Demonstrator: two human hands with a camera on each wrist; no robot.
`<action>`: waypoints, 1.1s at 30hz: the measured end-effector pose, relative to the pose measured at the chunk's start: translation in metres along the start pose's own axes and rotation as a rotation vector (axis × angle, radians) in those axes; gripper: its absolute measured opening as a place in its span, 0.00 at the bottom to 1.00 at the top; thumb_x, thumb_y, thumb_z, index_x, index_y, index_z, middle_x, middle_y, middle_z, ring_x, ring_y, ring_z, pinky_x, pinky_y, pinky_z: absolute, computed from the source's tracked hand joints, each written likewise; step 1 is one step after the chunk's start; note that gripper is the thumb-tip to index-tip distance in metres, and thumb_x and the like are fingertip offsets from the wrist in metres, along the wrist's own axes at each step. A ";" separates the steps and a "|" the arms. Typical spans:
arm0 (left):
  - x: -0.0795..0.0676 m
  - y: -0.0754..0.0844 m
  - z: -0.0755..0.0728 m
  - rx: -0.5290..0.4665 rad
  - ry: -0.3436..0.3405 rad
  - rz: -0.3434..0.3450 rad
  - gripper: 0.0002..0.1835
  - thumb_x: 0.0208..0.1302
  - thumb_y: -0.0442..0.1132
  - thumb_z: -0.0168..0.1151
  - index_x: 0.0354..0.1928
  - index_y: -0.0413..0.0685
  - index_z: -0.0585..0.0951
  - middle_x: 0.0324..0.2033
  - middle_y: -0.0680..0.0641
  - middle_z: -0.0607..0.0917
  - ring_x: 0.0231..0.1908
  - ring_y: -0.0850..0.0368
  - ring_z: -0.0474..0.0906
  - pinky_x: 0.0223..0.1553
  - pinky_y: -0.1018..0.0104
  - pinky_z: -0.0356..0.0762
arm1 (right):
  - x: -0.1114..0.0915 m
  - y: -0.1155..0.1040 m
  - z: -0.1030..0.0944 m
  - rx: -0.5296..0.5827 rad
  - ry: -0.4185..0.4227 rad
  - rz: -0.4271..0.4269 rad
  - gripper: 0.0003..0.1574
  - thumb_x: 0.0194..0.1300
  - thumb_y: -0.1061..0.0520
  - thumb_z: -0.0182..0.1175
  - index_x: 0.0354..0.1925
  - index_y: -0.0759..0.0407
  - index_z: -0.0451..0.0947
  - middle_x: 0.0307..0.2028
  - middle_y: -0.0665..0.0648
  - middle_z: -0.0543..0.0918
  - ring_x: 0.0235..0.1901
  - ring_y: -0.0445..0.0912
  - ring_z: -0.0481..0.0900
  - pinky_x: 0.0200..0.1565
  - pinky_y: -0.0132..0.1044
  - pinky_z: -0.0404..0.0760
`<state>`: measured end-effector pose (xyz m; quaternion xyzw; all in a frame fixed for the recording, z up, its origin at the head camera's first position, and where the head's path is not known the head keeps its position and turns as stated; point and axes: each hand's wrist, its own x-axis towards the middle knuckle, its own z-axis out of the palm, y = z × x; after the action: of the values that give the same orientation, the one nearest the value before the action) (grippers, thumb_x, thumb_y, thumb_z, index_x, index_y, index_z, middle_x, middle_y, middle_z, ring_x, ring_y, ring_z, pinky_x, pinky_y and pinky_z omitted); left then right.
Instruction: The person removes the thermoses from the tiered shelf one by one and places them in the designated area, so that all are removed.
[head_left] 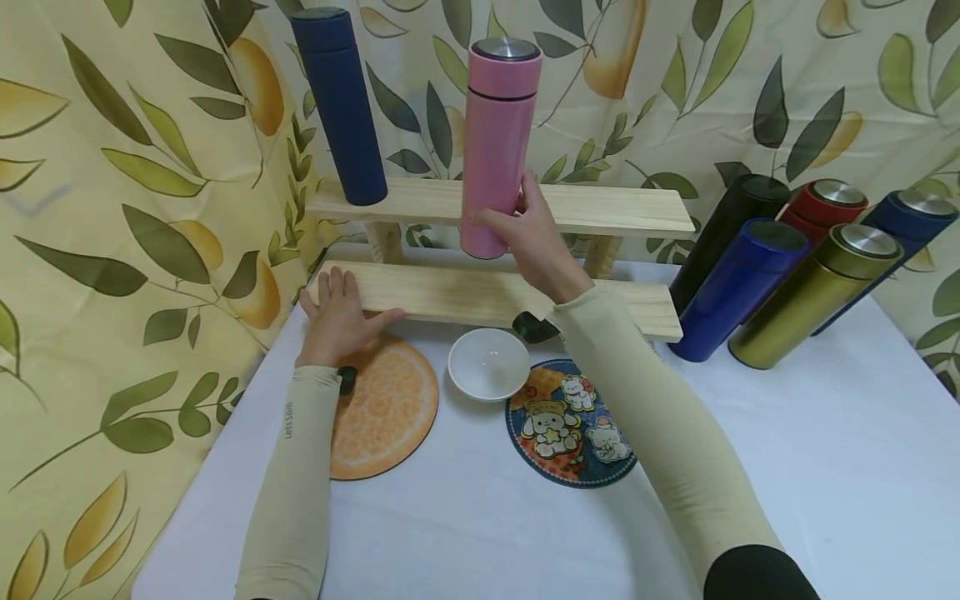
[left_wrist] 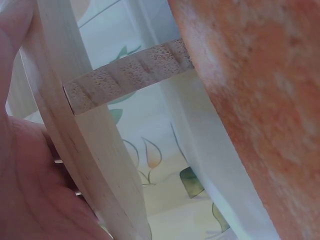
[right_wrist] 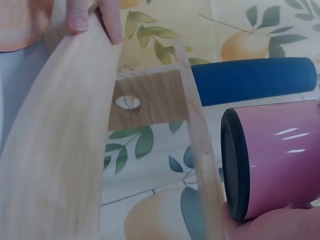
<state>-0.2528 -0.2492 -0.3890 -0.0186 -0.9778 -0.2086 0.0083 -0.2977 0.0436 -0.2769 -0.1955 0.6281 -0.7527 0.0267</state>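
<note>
Straight to the action, and we had the pink bottle (head_left: 498, 133) in the right hand (head_left: 538, 246) — fingers and thumb curled about its lower part, steel-topped lid (head_left: 506, 50) uppermost! We found it near the middle of the upper board (head_left: 615, 208), its black base (right_wrist: 234, 165) just beside the wood; whether the 2 touched, we could not tell. Across on the other flank we saw the left hand (head_left: 341, 321), its fingers straight and spread over the left end of the lower board (head_left: 435, 292), thumb stretched along the front edge. A navy bottle (head_left: 341, 117) stood at the upper board's left end. Down on the white table (head_left: 465, 517) we counted 2 round mats: the orange mat (head_left: 390, 408), partly under the left sleeve (head_left: 292, 475), and the cartoon mat (head_left: 573, 437), partly behind the right sleeve (head_left: 660, 417). Between them, just in front of the lower board, we spotted a white bowl (head_left: 487, 362). And what a crowd on the right — 5 bottles grouped close: a black bottle (head_left: 716, 242), a bright blue bottle (head_left: 731, 292), a red bottle (head_left: 805, 215), a gold bottle (head_left: 813, 300) and a dark blue bottle (head_left: 903, 222).
</note>
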 end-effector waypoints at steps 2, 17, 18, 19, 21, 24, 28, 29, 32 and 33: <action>0.000 0.000 0.001 -0.005 -0.002 0.004 0.66 0.71 0.75 0.59 0.83 0.26 0.43 0.82 0.25 0.39 0.82 0.29 0.28 0.72 0.24 0.20 | -0.007 -0.001 -0.005 -0.012 0.003 0.002 0.46 0.68 0.66 0.66 0.76 0.50 0.59 0.66 0.63 0.73 0.64 0.57 0.76 0.63 0.54 0.78; -0.002 0.001 -0.001 -0.008 -0.005 0.019 0.68 0.70 0.76 0.58 0.82 0.24 0.42 0.81 0.23 0.38 0.81 0.26 0.27 0.70 0.22 0.21 | -0.070 -0.006 -0.053 -0.150 0.036 0.034 0.47 0.69 0.67 0.67 0.78 0.49 0.58 0.71 0.60 0.73 0.69 0.56 0.72 0.71 0.57 0.70; -0.002 0.001 0.000 -0.007 -0.005 0.022 0.68 0.70 0.76 0.58 0.82 0.24 0.42 0.81 0.22 0.38 0.81 0.26 0.27 0.71 0.23 0.21 | -0.075 -0.005 -0.057 -0.164 0.038 0.036 0.47 0.69 0.67 0.67 0.78 0.49 0.58 0.71 0.60 0.73 0.69 0.56 0.72 0.71 0.57 0.69; -0.002 0.000 0.000 -0.007 -0.003 0.025 0.68 0.70 0.76 0.58 0.82 0.23 0.42 0.81 0.22 0.39 0.81 0.26 0.28 0.71 0.22 0.21 | -0.079 -0.005 -0.060 -0.173 0.039 0.034 0.48 0.69 0.67 0.68 0.78 0.48 0.58 0.71 0.60 0.73 0.69 0.56 0.72 0.72 0.58 0.68; -0.003 0.000 -0.001 -0.009 0.001 0.030 0.68 0.70 0.75 0.59 0.82 0.23 0.42 0.81 0.22 0.39 0.81 0.25 0.29 0.71 0.22 0.21 | -0.089 -0.005 -0.068 -0.196 0.044 0.043 0.48 0.70 0.66 0.68 0.78 0.48 0.58 0.72 0.60 0.72 0.70 0.56 0.71 0.72 0.59 0.67; -0.004 0.001 -0.002 -0.006 0.002 0.036 0.67 0.71 0.74 0.59 0.81 0.22 0.42 0.81 0.21 0.40 0.81 0.24 0.30 0.70 0.22 0.21 | -0.104 -0.006 -0.080 -0.216 0.044 0.058 0.48 0.70 0.66 0.68 0.78 0.46 0.58 0.73 0.59 0.71 0.71 0.56 0.70 0.73 0.60 0.65; -0.005 0.002 -0.003 -0.006 -0.005 0.039 0.67 0.71 0.74 0.59 0.81 0.22 0.43 0.81 0.21 0.40 0.80 0.24 0.30 0.70 0.21 0.22 | -0.123 -0.009 -0.094 -0.265 0.068 0.088 0.47 0.71 0.65 0.69 0.78 0.44 0.57 0.73 0.57 0.69 0.71 0.55 0.68 0.73 0.61 0.65; -0.005 0.003 -0.003 -0.007 -0.005 0.041 0.67 0.71 0.74 0.59 0.81 0.22 0.43 0.81 0.21 0.40 0.80 0.24 0.29 0.70 0.21 0.21 | -0.127 -0.011 -0.098 -0.280 0.076 0.093 0.47 0.71 0.64 0.69 0.78 0.44 0.57 0.73 0.57 0.69 0.71 0.55 0.68 0.73 0.62 0.65; -0.006 0.003 -0.003 -0.007 -0.007 0.045 0.67 0.71 0.74 0.59 0.81 0.22 0.42 0.80 0.20 0.40 0.80 0.23 0.29 0.70 0.20 0.22 | -0.139 -0.013 -0.107 -0.301 0.100 0.108 0.47 0.71 0.64 0.69 0.77 0.43 0.57 0.73 0.56 0.68 0.71 0.54 0.67 0.73 0.62 0.64; -0.006 0.003 -0.002 -0.007 -0.009 0.045 0.67 0.71 0.74 0.59 0.81 0.22 0.42 0.80 0.20 0.39 0.80 0.23 0.29 0.70 0.20 0.22 | -0.143 -0.014 -0.109 -0.302 0.106 0.109 0.48 0.71 0.64 0.70 0.77 0.43 0.57 0.73 0.55 0.67 0.71 0.54 0.66 0.73 0.62 0.63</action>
<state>-0.2465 -0.2474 -0.3857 -0.0414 -0.9764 -0.2118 0.0085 -0.1989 0.1895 -0.3154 -0.1230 0.7442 -0.6565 0.0047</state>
